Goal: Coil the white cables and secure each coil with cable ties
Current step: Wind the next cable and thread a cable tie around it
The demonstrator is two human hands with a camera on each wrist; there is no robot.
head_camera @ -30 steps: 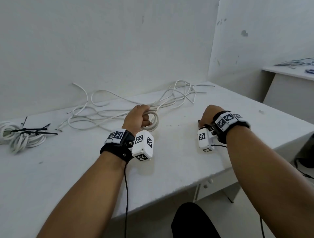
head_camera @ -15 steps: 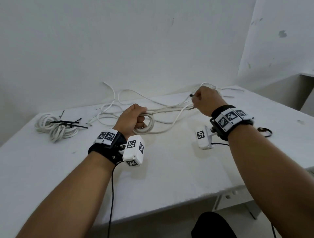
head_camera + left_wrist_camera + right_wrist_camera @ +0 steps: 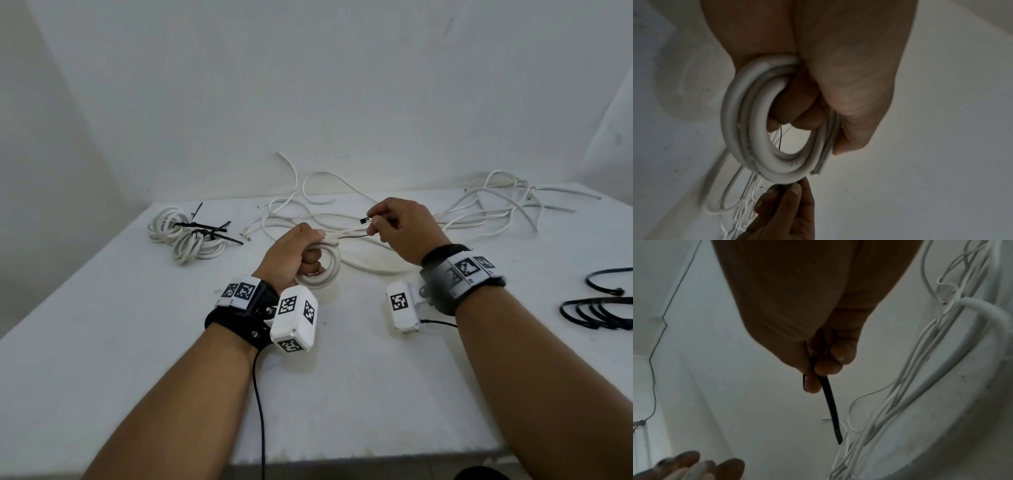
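Observation:
My left hand (image 3: 294, 255) grips a small coil of thick white cable (image 3: 327, 274) just above the white table (image 3: 342, 394); the left wrist view shows my fingers curled through the coil (image 3: 756, 129). To its right, my right hand (image 3: 397, 228) pinches a black cable tie (image 3: 363, 221) near its head, and the strap (image 3: 831, 408) points toward the coil. A thin black tie tip hangs inside the coil's opening (image 3: 780, 138). Loose white cables (image 3: 496, 209) sprawl along the back of the table.
Two tied white coils with black ties (image 3: 190, 233) lie at the back left. Spare black cable ties (image 3: 599, 308) lie at the table's right edge. A white wall stands close behind the table. The near table edge runs below my forearms.
My right hand has come in from the right toward the coil, with the black tie now showing between its fingers. The view has swung left. My left hand keeps its grip on the coil.

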